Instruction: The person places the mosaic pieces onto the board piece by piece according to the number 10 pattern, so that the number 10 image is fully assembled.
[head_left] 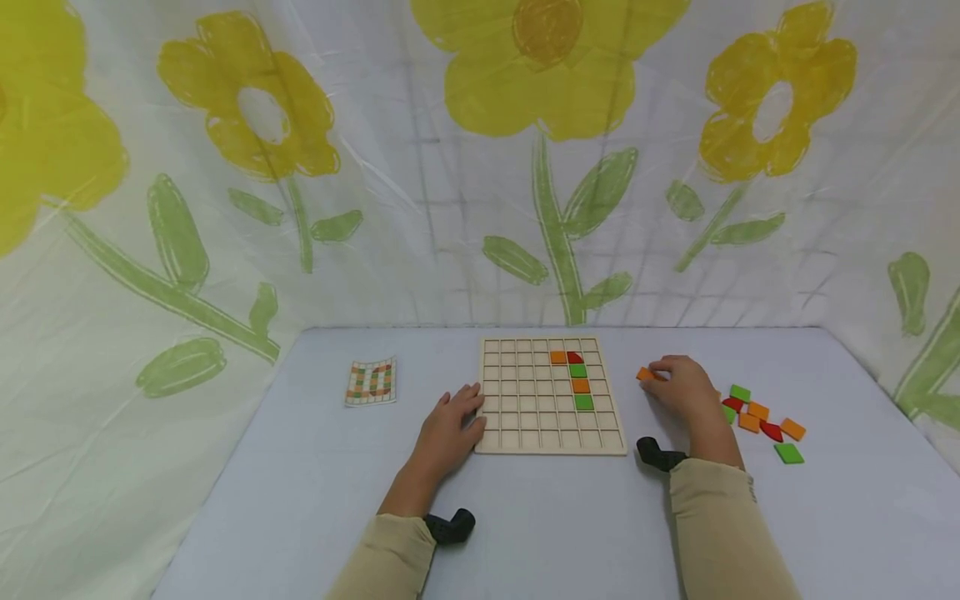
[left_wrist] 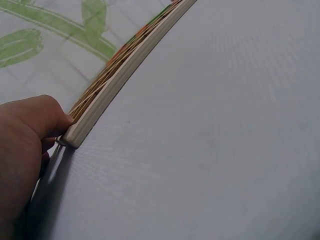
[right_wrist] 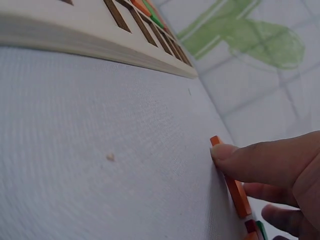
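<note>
A pale wooden grid board [head_left: 525, 417] lies flat on the table, with several orange, green and red tiles in its upper right cells, one of them a green tile [head_left: 584, 402]. At the board's left edge rests my left hand [head_left: 448, 433], its fingers loosely spread; in the left wrist view the thumb [left_wrist: 47, 112] touches the rim near a corner. Right of the board, my right hand [head_left: 684, 390] pinches an orange square tile [head_left: 644, 374]. The right wrist view shows the thumb on this orange tile [right_wrist: 235, 192], held on edge close to the table.
Loose orange, green and red tiles lie right of my right hand, including a green tile [head_left: 789, 453] and an orange tile [head_left: 792, 429]. A small patterned card [head_left: 371, 382] lies left of the board. Behind the table hangs a flower-painted white sheet [head_left: 420, 208].
</note>
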